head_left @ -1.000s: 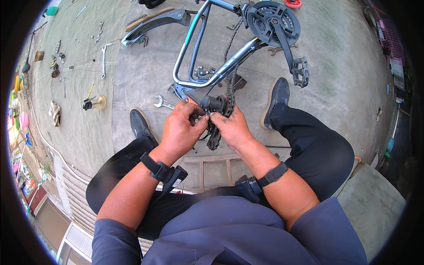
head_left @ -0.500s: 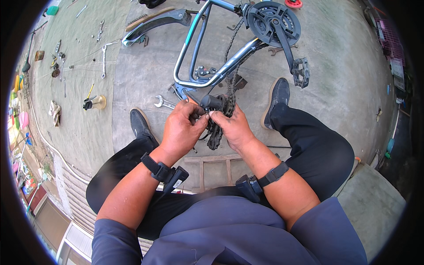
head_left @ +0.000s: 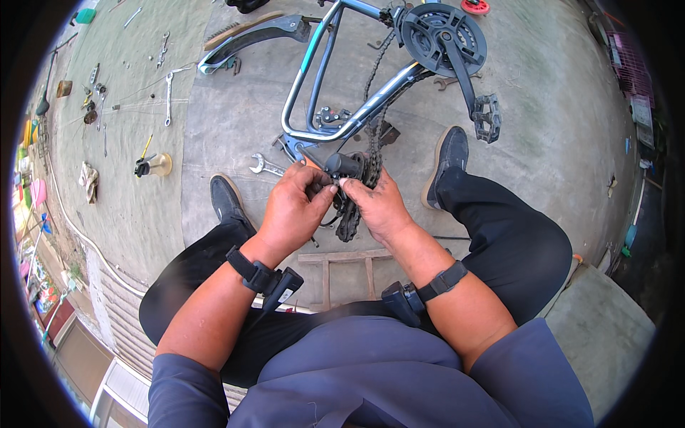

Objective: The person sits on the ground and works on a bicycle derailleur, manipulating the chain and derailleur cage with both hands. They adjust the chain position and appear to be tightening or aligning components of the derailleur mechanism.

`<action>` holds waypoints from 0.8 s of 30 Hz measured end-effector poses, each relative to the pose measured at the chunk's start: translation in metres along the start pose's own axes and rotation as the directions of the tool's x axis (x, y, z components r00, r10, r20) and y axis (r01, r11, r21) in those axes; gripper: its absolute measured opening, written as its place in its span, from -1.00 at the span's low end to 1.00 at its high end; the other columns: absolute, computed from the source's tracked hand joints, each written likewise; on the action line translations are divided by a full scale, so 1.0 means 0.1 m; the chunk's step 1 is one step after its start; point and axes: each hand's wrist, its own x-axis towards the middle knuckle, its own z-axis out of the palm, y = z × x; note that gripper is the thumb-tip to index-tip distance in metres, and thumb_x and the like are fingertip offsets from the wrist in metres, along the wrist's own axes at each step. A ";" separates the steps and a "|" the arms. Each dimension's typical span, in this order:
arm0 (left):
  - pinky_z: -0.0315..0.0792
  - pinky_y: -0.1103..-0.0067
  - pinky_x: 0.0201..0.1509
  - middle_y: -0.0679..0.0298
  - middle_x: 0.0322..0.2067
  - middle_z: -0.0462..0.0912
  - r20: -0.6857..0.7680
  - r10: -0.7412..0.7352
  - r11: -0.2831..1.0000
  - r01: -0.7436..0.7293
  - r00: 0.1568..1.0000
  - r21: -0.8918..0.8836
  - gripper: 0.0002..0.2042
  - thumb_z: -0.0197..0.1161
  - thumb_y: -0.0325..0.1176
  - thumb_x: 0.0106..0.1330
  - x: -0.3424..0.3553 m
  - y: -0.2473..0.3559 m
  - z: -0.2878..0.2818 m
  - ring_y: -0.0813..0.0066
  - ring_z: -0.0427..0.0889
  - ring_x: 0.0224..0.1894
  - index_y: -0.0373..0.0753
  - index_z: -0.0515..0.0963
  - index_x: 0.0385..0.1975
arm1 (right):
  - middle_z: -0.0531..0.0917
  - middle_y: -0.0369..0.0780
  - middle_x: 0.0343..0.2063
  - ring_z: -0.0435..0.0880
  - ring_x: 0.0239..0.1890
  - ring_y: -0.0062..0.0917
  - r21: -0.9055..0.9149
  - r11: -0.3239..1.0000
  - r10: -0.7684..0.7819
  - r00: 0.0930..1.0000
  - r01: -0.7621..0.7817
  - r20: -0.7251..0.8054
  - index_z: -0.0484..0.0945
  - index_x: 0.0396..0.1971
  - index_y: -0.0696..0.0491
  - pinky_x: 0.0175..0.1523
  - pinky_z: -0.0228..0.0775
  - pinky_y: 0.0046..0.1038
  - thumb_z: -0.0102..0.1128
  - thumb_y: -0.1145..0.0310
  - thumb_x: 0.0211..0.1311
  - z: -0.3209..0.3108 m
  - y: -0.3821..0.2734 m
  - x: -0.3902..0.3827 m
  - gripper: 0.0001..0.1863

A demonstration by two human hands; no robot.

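Note:
My left hand [head_left: 292, 207] pinches at a small part of the black rear derailleur [head_left: 346, 165], its fingers curled and partly hidden. My right hand [head_left: 378, 207] grips the same assembly from the other side, thumb tip close to my left thumb. What exactly lies between the fingertips is too small to make out. The greasy chain [head_left: 372, 153] hangs over the derailleur and down between my hands. Above, the blue bicycle frame [head_left: 339, 128] lies on the ground with its crankset [head_left: 439, 39] and pedal [head_left: 486, 118]. An open-end wrench [head_left: 258, 163] rests just left of my hands.
Wrenches [head_left: 169, 100], a tool beside a yellowish cup [head_left: 160, 165], a rag [head_left: 90, 183] and small parts lie at the left. A mudguard [head_left: 253, 41] and brush [head_left: 237, 30] lie at the top. My shoes flank the work; a metal bracket [head_left: 349, 256] lies between my legs.
My right thumb has shifted very slightly at the derailleur. My left hand, the bicycle frame and the things on the ground look unmoved.

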 end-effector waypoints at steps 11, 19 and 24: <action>0.53 0.35 -0.28 0.10 -0.33 0.57 -0.052 0.106 0.982 -0.097 0.993 0.161 -0.83 0.43 -0.46 0.15 -0.01 0.06 0.00 0.13 0.64 -0.35 -0.32 0.61 -0.31 | 0.61 -0.29 -0.08 0.61 -0.04 -0.65 -0.110 0.990 -0.084 0.996 0.083 -0.004 0.38 0.12 0.15 0.12 0.49 -0.51 0.26 0.56 0.30 0.02 0.05 0.01 -0.58; 0.52 0.37 -0.28 0.09 -0.33 0.57 -0.015 0.008 0.991 -0.006 1.000 0.134 -0.84 0.41 -0.42 0.17 0.00 0.04 0.00 0.17 0.63 -0.37 -0.34 0.61 -0.32 | 0.61 -0.29 -0.05 0.60 0.00 -0.65 -0.332 0.930 -0.162 0.987 0.155 0.007 0.40 0.13 0.15 0.14 0.50 -0.52 0.25 0.59 0.31 -0.05 0.17 0.06 -0.59; 0.49 0.43 -0.31 0.12 -0.33 0.59 0.052 -0.179 0.983 0.181 0.982 -0.038 -0.80 0.39 -0.40 0.21 0.03 -0.11 0.02 0.33 0.59 -0.40 -0.39 0.62 -0.29 | 0.61 -0.28 -0.05 0.60 -0.02 -0.65 -0.321 0.927 -0.192 0.981 0.194 0.035 0.39 0.13 0.16 0.13 0.50 -0.52 0.26 0.59 0.30 -0.03 0.12 0.03 -0.58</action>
